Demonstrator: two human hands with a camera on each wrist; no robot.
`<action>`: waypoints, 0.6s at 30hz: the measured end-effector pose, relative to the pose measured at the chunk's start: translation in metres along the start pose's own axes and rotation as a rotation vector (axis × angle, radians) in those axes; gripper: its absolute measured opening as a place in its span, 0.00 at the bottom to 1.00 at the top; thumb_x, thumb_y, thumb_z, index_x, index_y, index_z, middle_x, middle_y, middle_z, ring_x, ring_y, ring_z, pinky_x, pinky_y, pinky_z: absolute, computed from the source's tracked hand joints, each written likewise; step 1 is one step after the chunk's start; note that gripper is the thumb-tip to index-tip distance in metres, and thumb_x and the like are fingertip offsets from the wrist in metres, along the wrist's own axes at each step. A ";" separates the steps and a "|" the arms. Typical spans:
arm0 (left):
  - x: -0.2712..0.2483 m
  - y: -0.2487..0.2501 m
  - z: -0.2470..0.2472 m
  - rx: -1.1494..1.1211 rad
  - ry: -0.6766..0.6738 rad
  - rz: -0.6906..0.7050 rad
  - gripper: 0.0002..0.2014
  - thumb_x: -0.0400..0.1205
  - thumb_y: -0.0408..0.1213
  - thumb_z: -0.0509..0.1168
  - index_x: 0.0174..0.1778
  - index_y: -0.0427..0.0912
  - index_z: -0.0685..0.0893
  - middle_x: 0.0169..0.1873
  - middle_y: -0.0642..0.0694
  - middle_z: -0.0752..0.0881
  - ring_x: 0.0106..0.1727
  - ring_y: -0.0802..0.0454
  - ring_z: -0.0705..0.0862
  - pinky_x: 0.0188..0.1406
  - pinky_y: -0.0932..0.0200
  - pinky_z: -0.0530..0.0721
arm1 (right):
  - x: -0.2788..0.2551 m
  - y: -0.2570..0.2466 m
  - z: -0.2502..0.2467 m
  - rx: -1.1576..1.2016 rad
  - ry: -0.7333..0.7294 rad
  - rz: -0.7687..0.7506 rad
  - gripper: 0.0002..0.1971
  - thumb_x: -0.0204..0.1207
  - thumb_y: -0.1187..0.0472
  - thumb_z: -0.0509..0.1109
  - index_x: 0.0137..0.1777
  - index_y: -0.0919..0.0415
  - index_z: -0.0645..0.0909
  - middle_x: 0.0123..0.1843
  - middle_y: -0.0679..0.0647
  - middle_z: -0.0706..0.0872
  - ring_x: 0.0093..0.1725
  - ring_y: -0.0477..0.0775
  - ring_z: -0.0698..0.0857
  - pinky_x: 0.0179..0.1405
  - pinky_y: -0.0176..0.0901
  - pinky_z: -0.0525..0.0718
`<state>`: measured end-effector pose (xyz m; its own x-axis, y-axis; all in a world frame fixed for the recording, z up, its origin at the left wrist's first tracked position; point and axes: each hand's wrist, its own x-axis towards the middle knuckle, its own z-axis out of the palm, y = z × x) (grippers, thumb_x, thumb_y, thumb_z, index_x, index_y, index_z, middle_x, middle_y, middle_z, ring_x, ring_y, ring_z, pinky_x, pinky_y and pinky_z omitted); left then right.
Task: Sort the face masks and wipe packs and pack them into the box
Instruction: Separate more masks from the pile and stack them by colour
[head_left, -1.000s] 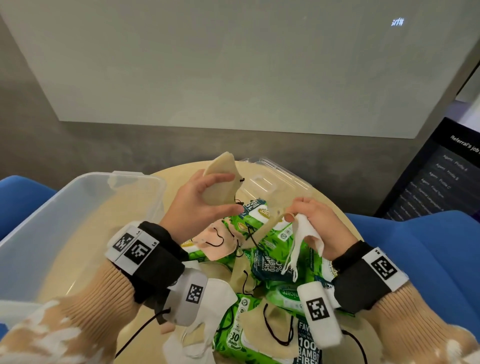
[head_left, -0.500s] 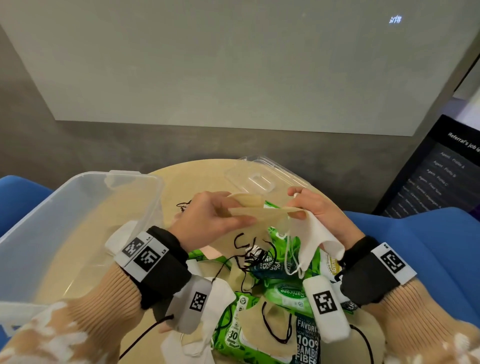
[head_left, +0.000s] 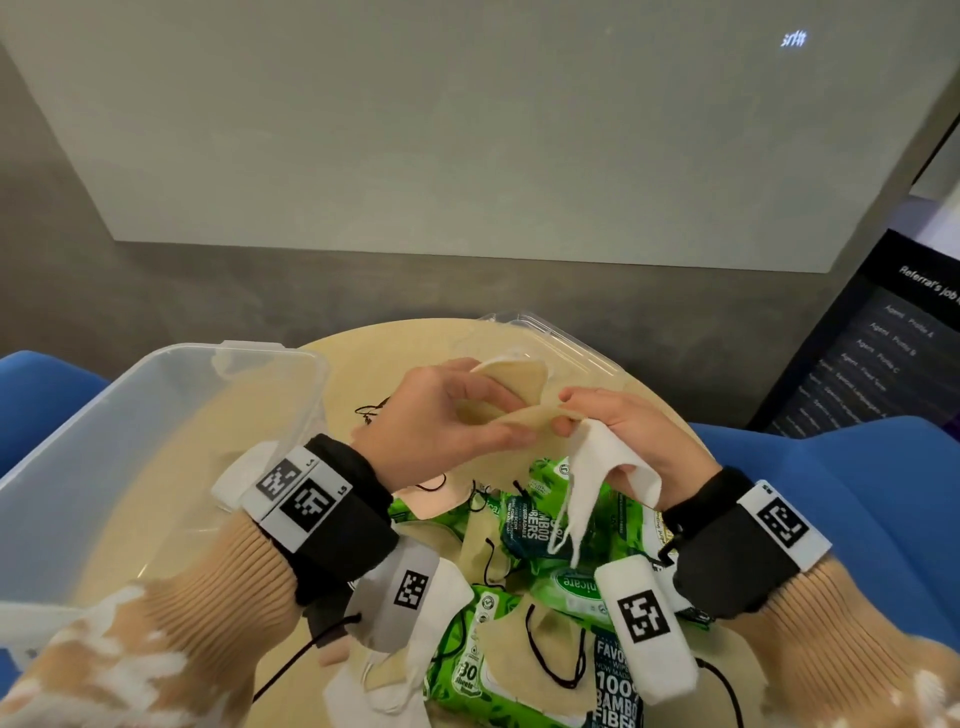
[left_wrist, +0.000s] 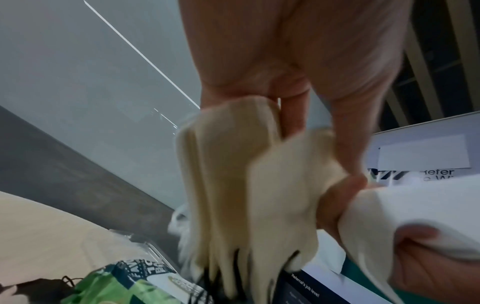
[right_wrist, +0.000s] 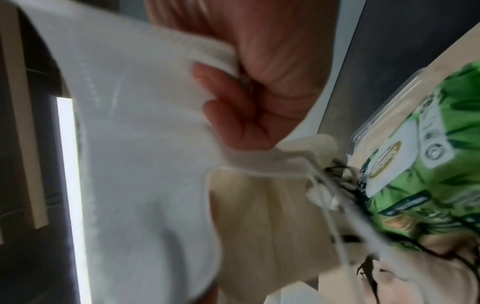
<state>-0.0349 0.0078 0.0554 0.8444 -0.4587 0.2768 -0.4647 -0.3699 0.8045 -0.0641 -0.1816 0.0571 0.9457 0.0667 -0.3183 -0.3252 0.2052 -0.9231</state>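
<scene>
A: What is new?
B: The left hand (head_left: 441, 415) now pinches two tan masks (head_left: 519, 376), not one. The right hand (head_left: 631, 434) grips a white mask (head_left: 602, 467).
A: And the box (head_left: 130, 415)?
B: Still empty, on the left. Packs (head_left: 524, 535) lie near.

Both hands are raised together over the table. The left hand (head_left: 441, 415) has fingers curled, pinching toward three o'clock; the right hand (head_left: 628, 436) pinches toward nine o'clock, knuckles up.
</scene>
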 end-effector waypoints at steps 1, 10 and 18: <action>0.002 -0.002 0.002 0.004 0.018 -0.001 0.07 0.70 0.43 0.77 0.41 0.46 0.92 0.41 0.49 0.84 0.42 0.57 0.81 0.41 0.60 0.79 | -0.001 -0.001 0.002 -0.005 -0.004 -0.002 0.05 0.80 0.68 0.61 0.43 0.62 0.75 0.26 0.55 0.79 0.23 0.48 0.74 0.19 0.36 0.75; 0.003 -0.004 -0.007 -0.199 -0.023 -0.057 0.14 0.68 0.44 0.74 0.41 0.36 0.90 0.44 0.37 0.86 0.39 0.52 0.85 0.40 0.52 0.85 | -0.002 -0.006 -0.009 -0.362 0.138 -0.246 0.17 0.73 0.62 0.74 0.61 0.56 0.76 0.47 0.55 0.88 0.40 0.56 0.86 0.33 0.45 0.85; 0.003 -0.007 -0.005 -0.258 -0.072 -0.057 0.21 0.68 0.48 0.74 0.49 0.35 0.89 0.45 0.38 0.88 0.43 0.45 0.88 0.43 0.47 0.87 | -0.006 -0.006 0.004 -0.359 0.023 -0.292 0.22 0.72 0.72 0.73 0.63 0.54 0.76 0.52 0.61 0.87 0.40 0.58 0.85 0.32 0.46 0.87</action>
<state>-0.0278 0.0133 0.0537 0.8418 -0.5026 0.1969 -0.3260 -0.1825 0.9276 -0.0673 -0.1790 0.0658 0.9988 0.0342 -0.0350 -0.0299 -0.1392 -0.9898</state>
